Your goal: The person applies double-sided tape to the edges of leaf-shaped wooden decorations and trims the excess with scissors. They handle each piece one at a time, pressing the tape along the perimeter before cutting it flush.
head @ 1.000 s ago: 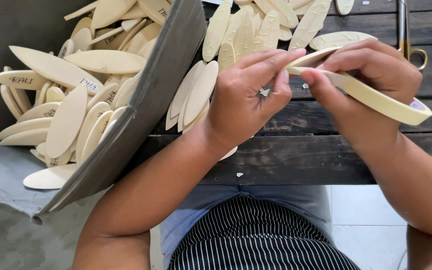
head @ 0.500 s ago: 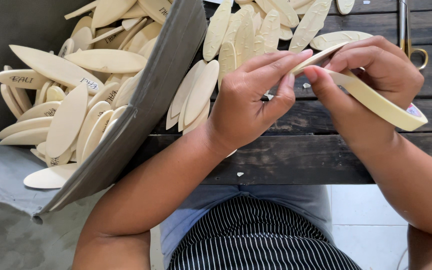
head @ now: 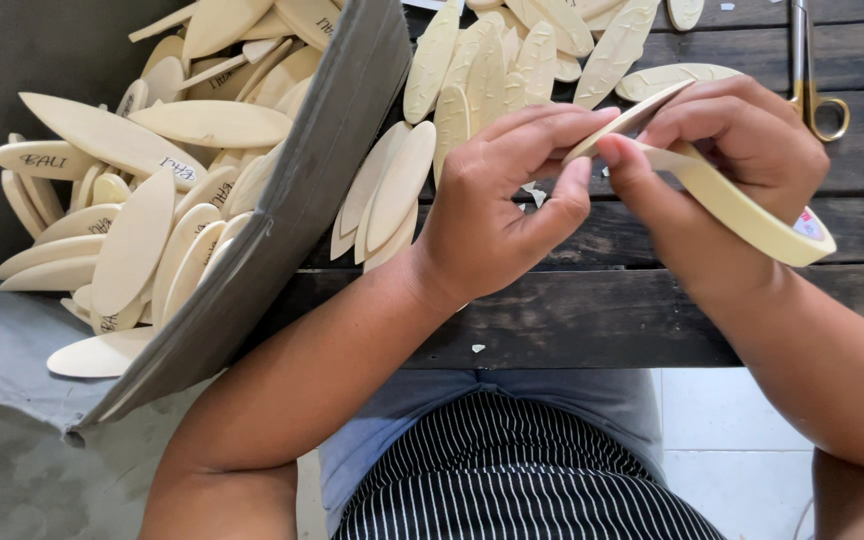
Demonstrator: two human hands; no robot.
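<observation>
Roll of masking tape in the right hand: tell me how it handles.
The roll of masking tape looks thin and nearly used up, so probably light. As a ring, it may roll if set on edge. The right hand grips it easily, so likely not slippery.

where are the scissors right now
In the head view the scissors lie on the dark wooden table at the upper right edge, just beyond the right hand holding the roll of masking tape.

Dark wooden plank surface (head: 572, 320), worn and scratched, gaps between boards. Pale tiled floor (head: 742, 440) below at right. Grey concrete floor (head: 12, 480) at left under a grey cloth (head: 2, 340). Soft, even daylight, faint shadows only.
</observation>
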